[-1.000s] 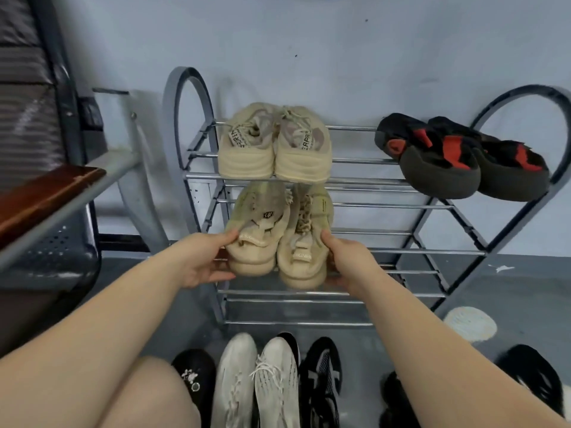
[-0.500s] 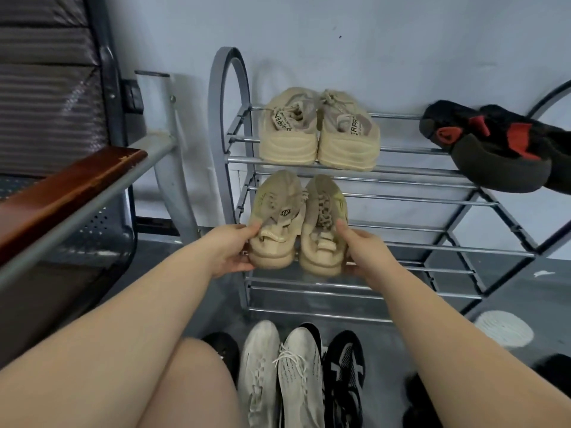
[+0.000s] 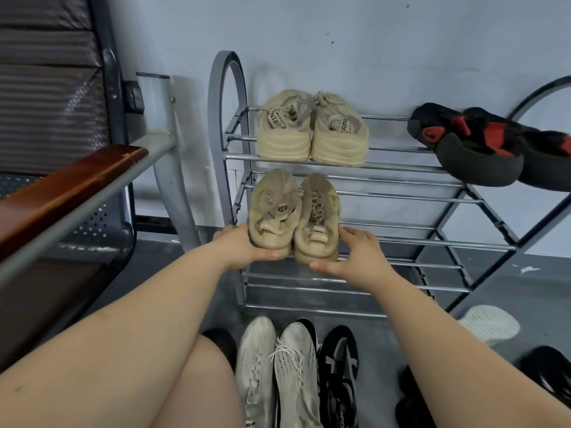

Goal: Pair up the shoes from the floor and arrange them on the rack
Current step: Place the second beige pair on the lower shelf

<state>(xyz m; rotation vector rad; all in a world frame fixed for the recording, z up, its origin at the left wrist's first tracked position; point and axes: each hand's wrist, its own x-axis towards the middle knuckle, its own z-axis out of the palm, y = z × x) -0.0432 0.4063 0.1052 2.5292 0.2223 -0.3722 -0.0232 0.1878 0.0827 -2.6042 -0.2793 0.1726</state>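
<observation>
Left hand [image 3: 244, 247] and right hand [image 3: 358, 254] still grip tan pair [image 3: 293, 217], now resting on rack [image 3: 401, 242] middle shelf; placement nearly done.

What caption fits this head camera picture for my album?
Two hands, left hand and right hand, set tan sneakers on the shoe rack.

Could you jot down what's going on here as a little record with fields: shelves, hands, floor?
top shelf: cream pair at left, black-and-red pair at right
second shelf: tan pair, heels toward the camera
left hand: holds the left tan shoe's heel
right hand: holds the right tan shoe's heel
floor: white pair, black shoe with white pattern, other dark shoes
</observation>
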